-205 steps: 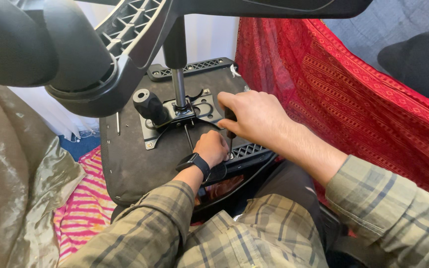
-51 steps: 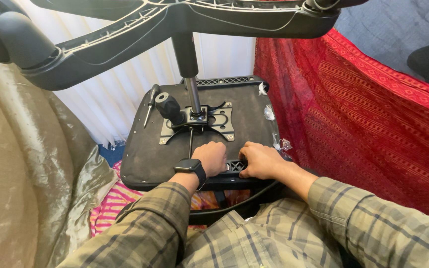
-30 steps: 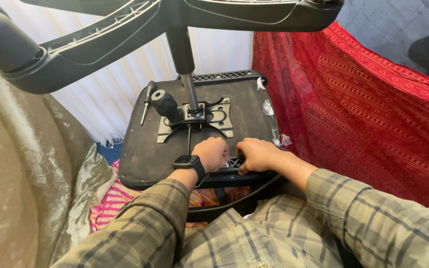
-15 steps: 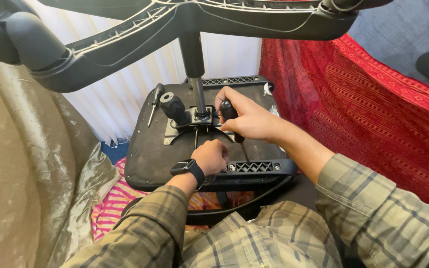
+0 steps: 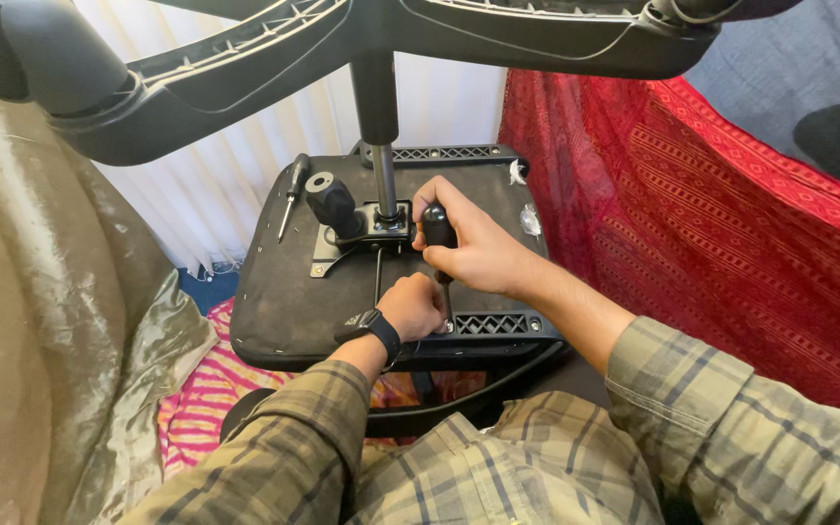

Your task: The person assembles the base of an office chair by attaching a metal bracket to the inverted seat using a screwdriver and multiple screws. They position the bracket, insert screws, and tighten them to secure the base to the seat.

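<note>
an overturned office chair lies with the black underside of its seat (image 5: 274, 301) facing up and its wheeled base (image 5: 245, 58) cut off at the top edge. the tip of the tool under the right hand (image 5: 473, 255) is hidden by the fingers, so what it touches is hard to make out. half a second ago that hand sat in much the same place; now it has settled lower, wrapped tight around a black-handled tool (image 5: 438, 233) standing upright just beside the metal mounting plate (image 5: 362, 233). the left hand (image 5: 413, 306) is fisted, knuckles down, on the seat near its front edge; whether it grips anything cannot be told. a screwdriver (image 5: 291, 192) lies apart, far left.
</note>
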